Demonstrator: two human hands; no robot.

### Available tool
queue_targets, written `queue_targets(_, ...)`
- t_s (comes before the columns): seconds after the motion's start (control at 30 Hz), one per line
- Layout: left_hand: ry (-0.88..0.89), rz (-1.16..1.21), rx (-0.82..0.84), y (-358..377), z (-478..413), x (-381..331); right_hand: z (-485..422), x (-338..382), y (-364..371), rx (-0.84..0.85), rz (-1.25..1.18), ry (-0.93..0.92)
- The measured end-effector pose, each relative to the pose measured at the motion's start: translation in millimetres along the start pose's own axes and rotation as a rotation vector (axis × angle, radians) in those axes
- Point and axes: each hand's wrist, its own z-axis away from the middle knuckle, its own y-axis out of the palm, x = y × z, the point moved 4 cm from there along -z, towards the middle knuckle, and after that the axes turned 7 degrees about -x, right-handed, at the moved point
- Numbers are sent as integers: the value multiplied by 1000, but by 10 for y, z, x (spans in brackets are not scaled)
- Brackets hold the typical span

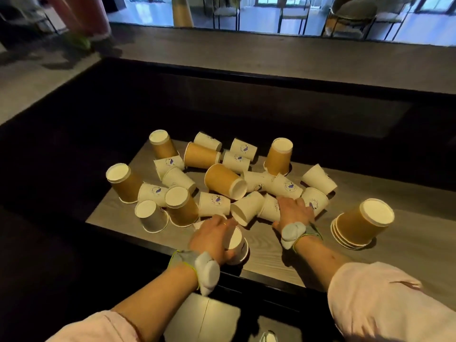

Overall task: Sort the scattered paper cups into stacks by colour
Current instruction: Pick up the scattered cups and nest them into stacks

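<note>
Several brown and white paper cups lie scattered or stand upside down across the wooden table [271,262]. My left hand [213,239] grips an upside-down white cup [238,246] near the front edge. My right hand [294,211] reaches into the pile, its fingers over a lying white cup [270,209]; how it holds the cup is hidden. A stack of upside-down brown cups [362,224] stands at the right. A brown cup [223,180] lies on its side in the middle of the pile.
The table is a narrow wooden strip with a dark rim and dark surroundings. Upside-down brown cups [123,181] stand at the left. Bare wood lies to the right of the brown stack. A raised counter [296,58] runs behind.
</note>
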Motion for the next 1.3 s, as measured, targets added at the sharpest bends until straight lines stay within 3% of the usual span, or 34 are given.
queue_targets(0.17,67,-150,-26,192,-81,18,94,30,-116,-58,0,-31)
queue_targets(0.27,99,-107,-57,155,-35,55,292,29,-430,-74,-38,-22)
queue_targets(0.4,-21,97,-329,-67,-7,282,576,195,-855,160,-155,-157)
queue_targets(0.43,-69,59,-316,-88,-29,358,628,301,-929,215,-117,-226)
queue_targets(0.57,-126,-147,13,51,-136,483,776,752,-1035,284,78,-437)
queue_targets(0.73,-180,-150,61,189,-228,483,832,1093,-981,211,172,-440)
queue_targets(0.87,-290,103,36,116,-125,682,820,1237,-741,287,220,-348)
queue_targets(0.97,-314,398,-73,-33,13,705,797,1119,-506,318,47,-242)
queue_targets(1.1,-289,842,-269,-311,103,510,788,943,-258,252,-260,-188)
queue_targets(1.3,-149,1191,-260,-342,-55,35,745,655,-128,237,-446,-197)
